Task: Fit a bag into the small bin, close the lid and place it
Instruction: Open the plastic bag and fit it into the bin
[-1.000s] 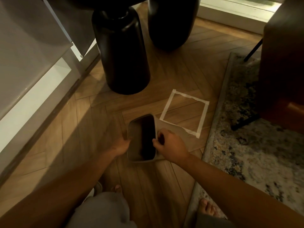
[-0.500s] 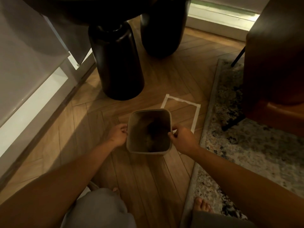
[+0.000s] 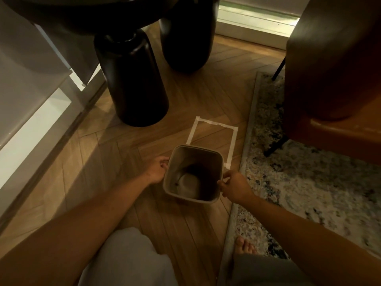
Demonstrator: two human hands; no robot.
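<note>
A small grey square bin (image 3: 175,190) is upright over the wooden floor, its open top facing me; no bag or lid shows on it. Inside I see its pale bottom. My left hand (image 3: 157,169) grips the bin's left rim and my right hand (image 3: 233,187) grips its right rim. A square of white tape (image 3: 213,136) is marked on the floor just beyond the bin; the bin covers the square's near edge.
Two thick black table legs (image 3: 134,79) stand behind the tape square. A patterned rug (image 3: 299,182) lies to the right, with a brown chair (image 3: 334,69) on it. A white cabinet (image 3: 26,100) runs along the left. My knees and bare foot (image 3: 244,246) are at the bottom.
The bin was tilted on its side a second ago; both hands have turned it upright, so its mouth now faces up, at the near edge of the tape square.
</note>
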